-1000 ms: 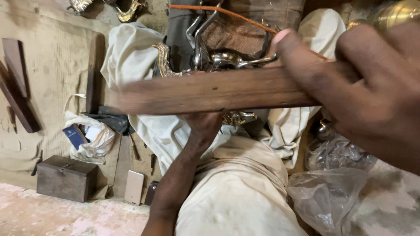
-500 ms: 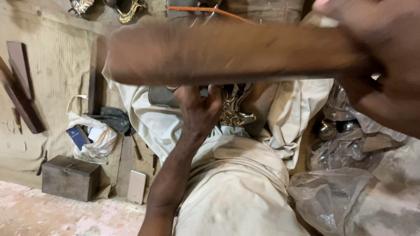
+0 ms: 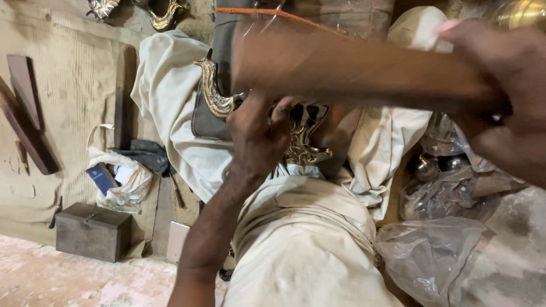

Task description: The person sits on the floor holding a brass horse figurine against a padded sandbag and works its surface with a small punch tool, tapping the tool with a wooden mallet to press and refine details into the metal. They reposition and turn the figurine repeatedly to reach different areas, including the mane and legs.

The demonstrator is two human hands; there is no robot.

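My right hand [image 3: 506,102] is closed around one end of a brown wooden stick [image 3: 341,71], which lies blurred across the upper frame. Below it my left hand [image 3: 256,136] grips an ornate brass casting [image 3: 216,96] with curled, leaf-like edges. The casting rests on a cloth-covered block above my lap. Its lower part [image 3: 304,145] shows to the right of my fingers. The stick sits just above the casting; whether they touch is hidden by blur. A cream cloth [image 3: 170,96] is draped around the work spot.
A small dark wooden box [image 3: 94,230] stands on the floor at lower left, next to a white plastic bag [image 3: 122,182]. Wooden planks [image 3: 25,113] lie at far left. Clear plastic bags with shiny metal parts [image 3: 449,187] fill the right side. More brass pieces [image 3: 165,11] sit at the top.
The wooden stick rose from mid-frame to the top, then came back down over the casting. My left hand shifted up slightly on the brass casting and kept hold.
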